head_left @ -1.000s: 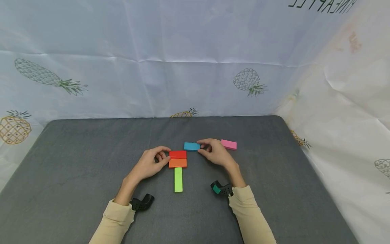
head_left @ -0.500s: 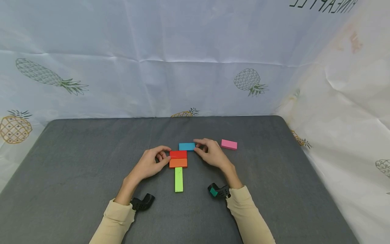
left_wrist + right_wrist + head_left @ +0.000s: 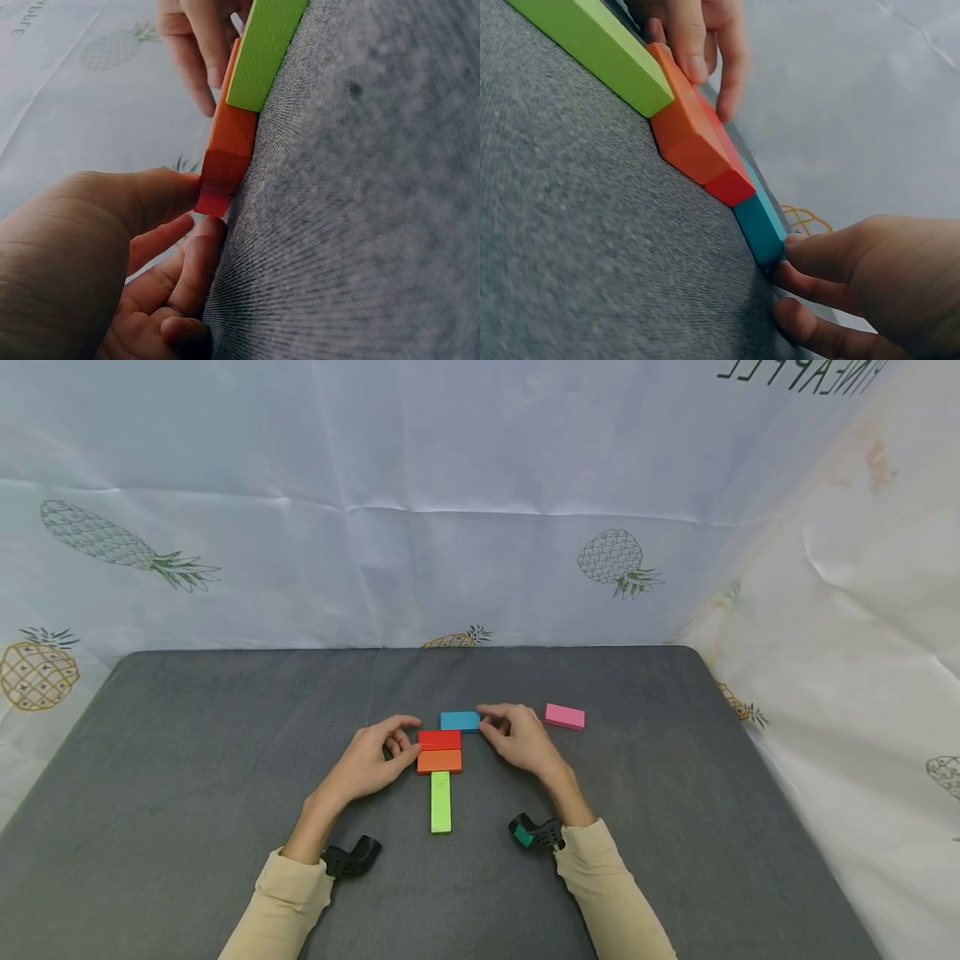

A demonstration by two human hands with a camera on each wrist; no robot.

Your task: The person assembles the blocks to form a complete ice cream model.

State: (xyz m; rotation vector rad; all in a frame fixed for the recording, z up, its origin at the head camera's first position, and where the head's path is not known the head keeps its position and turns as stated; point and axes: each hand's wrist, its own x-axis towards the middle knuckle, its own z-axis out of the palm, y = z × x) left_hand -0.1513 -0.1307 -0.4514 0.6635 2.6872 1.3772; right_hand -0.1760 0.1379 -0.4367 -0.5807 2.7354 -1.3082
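Note:
A lime-green block lies lengthwise towards me. Its far end touches an orange block lying crosswise. The red block lies against the orange block's far side. My left hand holds the red block's left end, the thumb at the seam with the orange one and the index finger at its far corner. Beyond the red block lies a blue block, shifted right. My right hand pinches the blue block's right end between thumb and index finger. In the right wrist view, the blue block touches the red block.
A pink block lies slightly turned on the grey table, right of my right hand. Behind the table hangs a pale cloth printed with pineapples. Black cameras sit on my left wrist and right wrist.
My right hand has slid the blue block left until it lies behind the red one, then stayed nearly still. My left hand has kept its place at the red block.

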